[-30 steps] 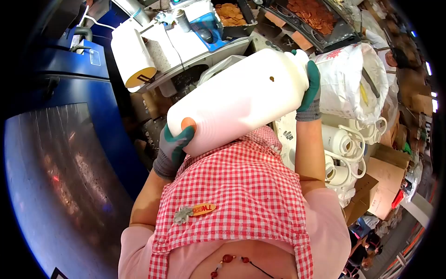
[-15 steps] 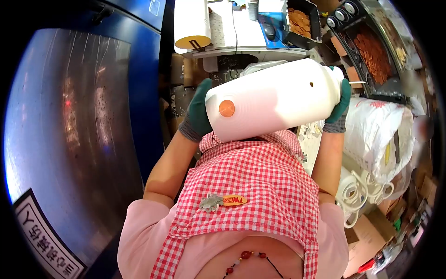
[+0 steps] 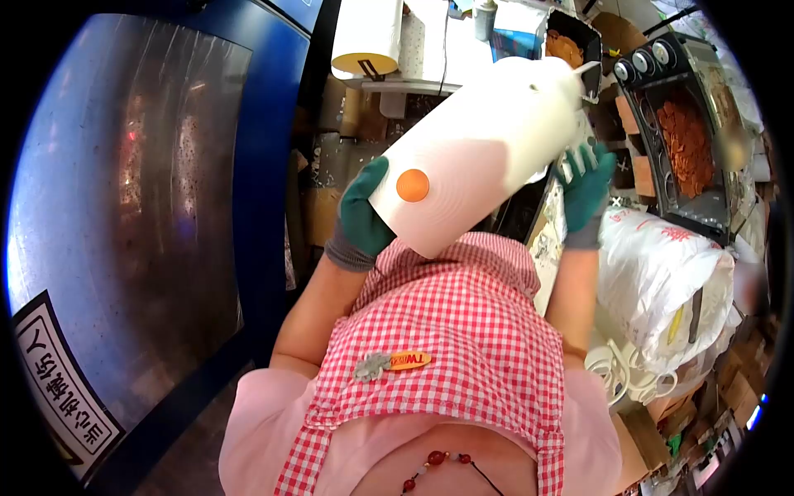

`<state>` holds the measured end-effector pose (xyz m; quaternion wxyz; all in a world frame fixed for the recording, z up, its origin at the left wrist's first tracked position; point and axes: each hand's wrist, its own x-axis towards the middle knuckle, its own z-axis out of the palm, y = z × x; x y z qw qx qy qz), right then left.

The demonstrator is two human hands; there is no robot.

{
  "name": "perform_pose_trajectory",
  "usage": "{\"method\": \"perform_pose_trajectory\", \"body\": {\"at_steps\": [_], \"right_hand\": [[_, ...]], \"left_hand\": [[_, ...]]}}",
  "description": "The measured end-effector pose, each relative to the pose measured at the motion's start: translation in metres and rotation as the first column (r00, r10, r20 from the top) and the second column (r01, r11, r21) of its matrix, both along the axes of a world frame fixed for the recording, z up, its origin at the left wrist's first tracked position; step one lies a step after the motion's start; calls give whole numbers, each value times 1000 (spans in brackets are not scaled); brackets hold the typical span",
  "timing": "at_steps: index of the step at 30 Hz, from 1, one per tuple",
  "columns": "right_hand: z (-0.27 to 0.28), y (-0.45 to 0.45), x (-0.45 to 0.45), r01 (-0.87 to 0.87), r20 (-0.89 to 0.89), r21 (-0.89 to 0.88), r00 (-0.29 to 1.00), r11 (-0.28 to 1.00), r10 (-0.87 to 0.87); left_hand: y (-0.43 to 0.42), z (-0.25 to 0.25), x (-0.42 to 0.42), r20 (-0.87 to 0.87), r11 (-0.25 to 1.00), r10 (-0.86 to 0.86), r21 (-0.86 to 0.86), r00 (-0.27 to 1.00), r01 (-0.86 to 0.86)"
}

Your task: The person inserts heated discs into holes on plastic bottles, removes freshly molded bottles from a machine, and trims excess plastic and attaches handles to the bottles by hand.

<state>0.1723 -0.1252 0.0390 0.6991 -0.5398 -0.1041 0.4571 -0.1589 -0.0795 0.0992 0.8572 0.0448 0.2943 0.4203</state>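
Observation:
A large white bottle-shaped plastic body with an orange round spot lies slanted in front of my apron, its narrower end up and to the right. My left hand, in a dark green glove with a grey cuff, grips its lower left end; some fingers are hidden beneath it. To the right of the body, my right hand is gloved alike, fingers spread, apart from it and holding nothing. Motion smears the narrow end a little, where a thin white spout-like piece sticks out.
A blue machine with a metal panel and warning label stands at left. Behind is a white table with a spray can. On the right are a black oven-like box of brown-orange discs, a white plastic bag and white handled parts.
My right hand has let go of the narrow end and opened beside it. The white body has tilted more steeply, its right end rising, while my left hand keeps its grip.

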Motion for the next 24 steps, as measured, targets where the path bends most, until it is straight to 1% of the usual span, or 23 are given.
{"method": "perform_pose_trajectory", "body": {"at_steps": [1, 2, 3, 4, 5, 7, 8, 9, 10, 11, 12, 13, 14, 15, 16, 17, 19, 20, 24], "right_hand": [[-2, 6, 27, -49, -101, 121, 993, 991, 61], [0, 10, 49, -136, -124, 245, 977, 960, 171], [9, 13, 63, -219, -130, 371, 950, 902, 284], [36, 22, 50, -262, 82, 320, 965, 910, 250], [48, 23, 50, -236, 73, 276, 972, 932, 225], [66, 22, 45, -245, 184, 84, 956, 966, 226], [65, 19, 44, -225, 127, 86, 969, 971, 213], [64, 15, 44, -200, 69, 87, 978, 976, 194], [64, 15, 42, -169, 130, 28, 978, 985, 164], [63, 17, 41, -166, 130, 29, 978, 986, 161], [67, 19, 37, -172, 156, 33, 974, 985, 165], [72, 19, 34, -175, 181, 37, 970, 984, 165], [75, 20, 33, -165, 183, 42, 971, 985, 154], [79, 20, 33, -163, 273, 24, 950, 986, 151], [83, 20, 33, -161, 360, 4, 921, 987, 149], [87, 19, 33, -151, 362, 4, 922, 989, 139], [98, 17, 30, -110, 375, -69, 918, 992, 128], [104, 17, 29, -133, 416, -40, 899, 990, 138], [111, 20, 28, -114, 456, -43, 881, 993, 121]], "left_hand": [[-1, 0, -2, 1, 1000, -8, -13, 1000, 8], [-1, 3, -2, 40, 992, -125, -18, 991, 126], [0, 6, 0, 80, 971, -237, -13, 968, 239], [-3, 9, 8, -30, 962, -272, -24, 962, 271], [-4, 18, 7, -29, 961, -275, -27, 961, 274], [-4, 32, 1, -84, 947, -315, -99, 945, 307], [-3, 17, -13, -95, 939, -340, -84, 935, 333], [1, 20, -17, -99, 935, -352, -91, 931, 344], [4, 25, -18, -170, 922, -387, -80, 906, 379], [8, 27, -19, -240, 910, -413, -64, 879, 410], [15, 22, -23, -348, 859, -431, 125, 832, 497], [16, 21, -25, -350, 855, -438, 123, 828, 504], [20, 21, -25, -273, 890, -438, 4, 857, 456], [25, 28, -22, -195, 904, -427, -121, 883, 410], [28, 27, -22, -194, 899, -437, -120, 878, 421], [31, 25, -22, -188, 895, -443, -142, 876, 422], [34, 25, -23, -176, 885, -460, -172, 870, 433], [37, 26, -22, -175, 874, -480, -187, 860, 449], [42, 25, -27, -183, 854, -513, -205, 839, 478]]}}
